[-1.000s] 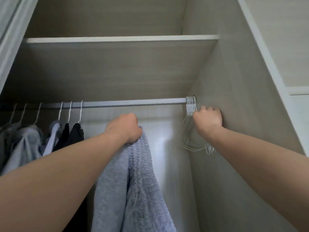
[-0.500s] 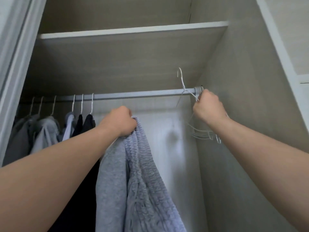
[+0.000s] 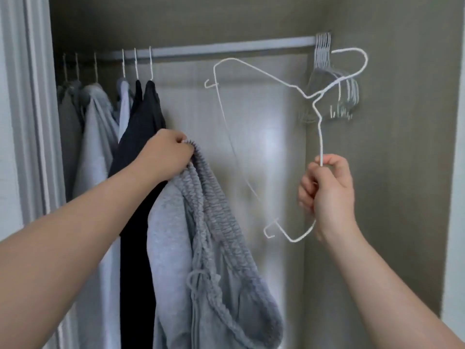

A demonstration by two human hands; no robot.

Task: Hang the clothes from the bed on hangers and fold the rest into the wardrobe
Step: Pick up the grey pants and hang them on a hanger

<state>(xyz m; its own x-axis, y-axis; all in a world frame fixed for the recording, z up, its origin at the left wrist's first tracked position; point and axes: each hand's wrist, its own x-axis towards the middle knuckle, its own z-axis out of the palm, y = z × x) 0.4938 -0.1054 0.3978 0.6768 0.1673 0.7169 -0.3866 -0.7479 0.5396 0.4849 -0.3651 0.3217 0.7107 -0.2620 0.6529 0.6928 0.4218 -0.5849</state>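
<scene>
The left hand (image 3: 166, 153) clutches the grey sweatpants (image 3: 219, 238) by the waistband. The right hand (image 3: 327, 192) fists a white wire hanger (image 3: 320, 137), whose end hooks may snag the drawstring (image 3: 197, 279) below the left hand.

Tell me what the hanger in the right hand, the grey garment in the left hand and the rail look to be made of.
Hanger: thin bent wire, probably metal with a smooth white coating.
Grey garment: soft knit or fleece-like fabric, matte, with a gathered elastic waistband and a drawstring.
Rail: likely metal, pale grey, ribbed lengthwise with a dull sheen.
</scene>
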